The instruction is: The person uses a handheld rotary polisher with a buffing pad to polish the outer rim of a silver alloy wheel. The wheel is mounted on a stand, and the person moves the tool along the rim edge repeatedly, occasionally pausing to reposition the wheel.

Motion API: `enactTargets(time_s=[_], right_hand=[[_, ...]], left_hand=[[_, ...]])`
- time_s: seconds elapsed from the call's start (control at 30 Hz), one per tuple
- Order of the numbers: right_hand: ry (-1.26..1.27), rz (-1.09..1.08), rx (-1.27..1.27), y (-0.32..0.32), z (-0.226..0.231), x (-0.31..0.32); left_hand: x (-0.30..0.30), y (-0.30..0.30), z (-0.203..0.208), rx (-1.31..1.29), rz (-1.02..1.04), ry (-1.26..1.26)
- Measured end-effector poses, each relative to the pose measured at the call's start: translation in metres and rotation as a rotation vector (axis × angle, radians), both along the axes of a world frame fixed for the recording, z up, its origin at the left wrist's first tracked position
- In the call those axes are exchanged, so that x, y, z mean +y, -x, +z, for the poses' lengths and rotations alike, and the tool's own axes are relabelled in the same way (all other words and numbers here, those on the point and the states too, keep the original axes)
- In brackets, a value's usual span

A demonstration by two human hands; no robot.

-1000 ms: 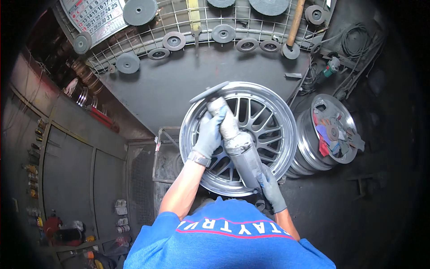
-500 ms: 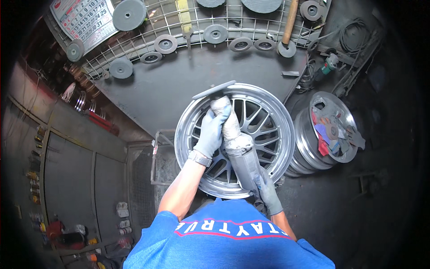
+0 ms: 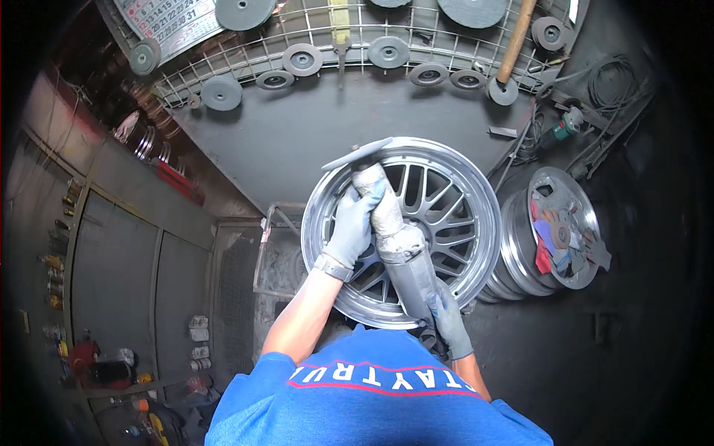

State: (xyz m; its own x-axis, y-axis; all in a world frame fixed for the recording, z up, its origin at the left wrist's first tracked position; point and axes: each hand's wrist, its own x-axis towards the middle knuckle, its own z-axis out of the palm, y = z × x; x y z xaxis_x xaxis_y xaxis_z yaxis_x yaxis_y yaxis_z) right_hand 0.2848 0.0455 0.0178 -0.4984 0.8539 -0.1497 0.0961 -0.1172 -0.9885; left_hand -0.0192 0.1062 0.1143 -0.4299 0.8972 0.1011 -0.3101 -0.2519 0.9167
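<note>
An angle grinder (image 3: 411, 279), its front part wrapped in dirty pale material, lies slantwise over a silver multi-spoke wheel rim (image 3: 487, 223). My left hand (image 3: 349, 230), in a grey glove, is closed round the wrapped front. My right hand (image 3: 450, 323), also gloved, grips the dark rear body near my shirt; its fingers are partly hidden. A flat grey disc (image 3: 357, 154) on the grinder's head is seen nearly edge-on at the rim's far-left lip. I cannot tell whether the disc touches the metal.
To the right stand stacked wheel rims (image 3: 513, 253) holding coloured scraps and a glove. Several abrasive discs (image 3: 388, 52) hang on a wire grid (image 3: 320, 33) at the far side. A green grinder (image 3: 561, 128) sits far right. A metal frame (image 3: 279, 253) stands left.
My view has shifted, so the wall, discs and wheel rims appear farther right. The grinder stays in both hands with almost the same tilt, and its disc remains by the far-left lip.
</note>
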Motion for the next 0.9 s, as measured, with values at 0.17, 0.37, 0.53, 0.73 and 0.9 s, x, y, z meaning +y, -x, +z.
enactTargets(time_s=[0.17, 0.37, 0.53, 0.73, 0.9], right_hand=[[-0.029, 0.089, -0.094, -0.006, 0.012, 0.015], [-0.038, 0.046, -0.027, -0.005, 0.023, 0.012], [-0.024, 0.025, -0.012, -0.009, 0.017, 0.015], [0.024, 0.087, -0.071, -0.015, 0.011, 0.022], [0.029, 0.048, 0.038, -0.001, 0.015, 0.012]], left_hand=[[-0.025, 0.007, -0.019, -0.006, 0.04, -0.143], [0.004, -0.002, 0.007, -0.319, -0.056, -0.001], [0.01, -0.006, 0.005, -0.358, -0.052, 0.026], [-0.015, -0.006, -0.016, 0.052, 0.181, -0.095], [-0.001, -0.004, 0.006, -0.258, -0.007, 0.0]])
